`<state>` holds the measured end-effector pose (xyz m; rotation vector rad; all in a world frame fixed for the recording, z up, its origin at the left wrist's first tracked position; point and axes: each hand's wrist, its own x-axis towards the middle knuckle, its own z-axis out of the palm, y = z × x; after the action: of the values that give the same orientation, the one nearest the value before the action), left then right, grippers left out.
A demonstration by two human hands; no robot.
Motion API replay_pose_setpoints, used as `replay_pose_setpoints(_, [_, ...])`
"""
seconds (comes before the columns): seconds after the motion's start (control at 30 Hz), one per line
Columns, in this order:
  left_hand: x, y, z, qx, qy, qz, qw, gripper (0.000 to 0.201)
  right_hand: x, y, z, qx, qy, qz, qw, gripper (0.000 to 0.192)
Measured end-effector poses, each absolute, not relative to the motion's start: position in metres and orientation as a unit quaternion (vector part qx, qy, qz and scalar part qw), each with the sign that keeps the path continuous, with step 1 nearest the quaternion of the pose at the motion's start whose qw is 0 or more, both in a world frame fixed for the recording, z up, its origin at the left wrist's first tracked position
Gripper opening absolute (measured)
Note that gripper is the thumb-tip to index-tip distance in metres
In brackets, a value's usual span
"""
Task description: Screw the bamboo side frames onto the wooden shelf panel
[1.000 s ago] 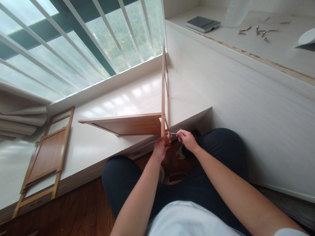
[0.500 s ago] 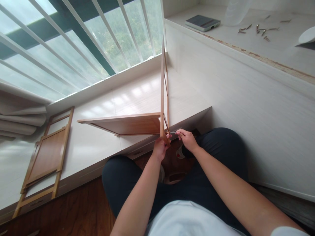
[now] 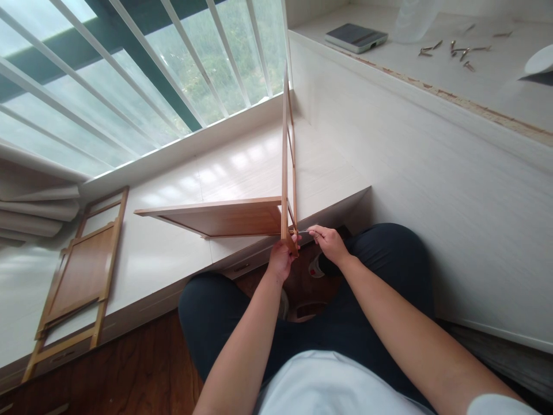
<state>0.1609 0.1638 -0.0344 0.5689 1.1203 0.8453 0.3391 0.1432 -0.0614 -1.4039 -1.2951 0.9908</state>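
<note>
My left hand (image 3: 280, 260) is closed around the near end of an upright wooden frame (image 3: 284, 155), its fingers partly hidden behind the rail. A wooden panel (image 3: 224, 218) joins this frame and stretches away to the left over the white ledge. In my right hand (image 3: 329, 242) is a thin metal rod (image 3: 304, 231), perhaps a hex key, pinched between thumb and fingers. Its tip meets the frame close to my left fingertips; the exact contact point is too small to make out.
Another wooden frame with a panel (image 3: 88, 271) lies on the ledge (image 3: 168, 253) at left. Several screws (image 3: 466, 53), a flat grey device (image 3: 356, 38) and a translucent container (image 3: 415, 20) rest on the higher shelf at right. A barred window (image 3: 173, 63) stands behind.
Almost nothing differs. My hands, the frame and the metal rod keep nearly the same places, with only a tiny shift of the view.
</note>
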Motion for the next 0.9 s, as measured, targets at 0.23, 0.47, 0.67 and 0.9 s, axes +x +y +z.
replay_pose_setpoints(0.23, [0.1609,0.1641,-0.0372,0.255,0.506,0.386,0.728,0.045,0.3306,0.1483,-0.0600,-0.546,-0.431,0.549,0.464,0.042])
replay_pose_setpoints(0.47, [0.1595,0.1639,-0.0393,0.265,0.506,0.383,0.727,0.047,0.3344,0.1491,-0.0540,-0.514,-0.362,0.640,0.441,0.042])
replay_pose_setpoints(0.67, [0.1601,0.1647,-0.0385,0.266,0.505,0.380,0.728,0.044,0.3374,0.1495,-0.0585,-0.543,-0.381,0.584,0.467,0.040])
replay_pose_setpoints(0.9, [0.1602,0.1642,-0.0377,0.263,0.502,0.383,0.730,0.049,0.3390,0.1441,-0.0603,-0.564,-0.480,0.489,0.460,0.033])
